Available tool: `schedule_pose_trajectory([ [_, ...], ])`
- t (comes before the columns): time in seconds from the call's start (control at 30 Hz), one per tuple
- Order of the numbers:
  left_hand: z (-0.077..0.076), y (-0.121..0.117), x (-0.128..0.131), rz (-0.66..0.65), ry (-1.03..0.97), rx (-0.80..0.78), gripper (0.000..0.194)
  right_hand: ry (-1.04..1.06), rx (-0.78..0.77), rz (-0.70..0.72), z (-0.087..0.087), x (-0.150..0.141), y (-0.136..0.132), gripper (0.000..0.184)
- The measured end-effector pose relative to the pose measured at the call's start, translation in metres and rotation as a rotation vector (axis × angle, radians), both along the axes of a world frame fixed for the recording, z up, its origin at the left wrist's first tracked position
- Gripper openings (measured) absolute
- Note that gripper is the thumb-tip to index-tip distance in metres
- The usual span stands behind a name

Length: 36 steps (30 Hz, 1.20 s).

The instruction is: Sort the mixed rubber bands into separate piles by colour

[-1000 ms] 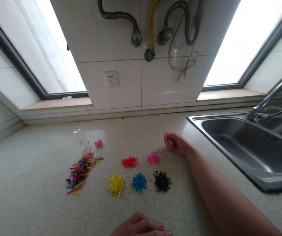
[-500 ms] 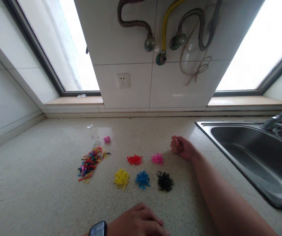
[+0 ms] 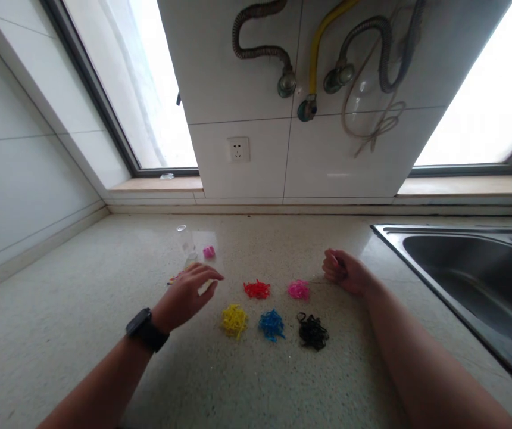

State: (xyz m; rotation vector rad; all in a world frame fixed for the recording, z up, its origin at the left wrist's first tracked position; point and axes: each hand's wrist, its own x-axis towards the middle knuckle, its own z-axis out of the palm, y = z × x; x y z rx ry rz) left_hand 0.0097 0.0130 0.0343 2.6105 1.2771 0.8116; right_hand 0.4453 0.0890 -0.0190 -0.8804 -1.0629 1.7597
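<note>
My left hand (image 3: pixel 187 296), a dark watch (image 3: pixel 147 329) on its wrist, is over the mixed pile of coloured rubber bands (image 3: pixel 172 279) and hides nearly all of it. Its thumb and fingers are apart with nothing seen between them. To its right lie single-colour heaps: red bands (image 3: pixel 256 289), pink bands (image 3: pixel 299 290), yellow bands (image 3: pixel 234 322), blue bands (image 3: pixel 271 325) and black bands (image 3: pixel 313 331). My right hand (image 3: pixel 346 272) rests on the counter right of the pink heap, fingers curled closed; whatever may be inside is hidden.
A clear plastic container (image 3: pixel 187 243) and a small pink object (image 3: pixel 209 252) are behind my left hand on the speckled counter (image 3: pixel 238 381). A steel sink (image 3: pixel 461 262) is set in at the right. Along the back runs a tiled wall with a socket (image 3: pixel 239 149) and hoses.
My left hand has swung from the near edge of the counter up and left, over the mixed pile. My right hand stays by the pink heap, still closed. The view has shifted slightly left.
</note>
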Motion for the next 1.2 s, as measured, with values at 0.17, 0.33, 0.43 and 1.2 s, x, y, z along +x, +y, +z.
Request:
schedule_pose_trajectory([
  [0.17,-0.023,0.029,-0.043,0.259,0.173,0.023,0.027,0.020,-0.024,-0.026,-0.001,-0.001,0.002,0.041],
  [0.33,-0.037,0.041,-0.048,0.306,0.237,0.029,0.032,0.078,-0.034,-0.015,-0.006,0.000,0.004,0.041],
  [0.43,-0.041,0.046,-0.042,0.334,0.271,0.030,0.032,0.106,-0.031,-0.005,-0.007,0.000,0.005,0.039],
  [1.2,-0.037,0.043,-0.032,0.482,0.302,0.073,0.019,0.053,-0.041,-0.108,0.001,-0.007,0.003,0.025],
])
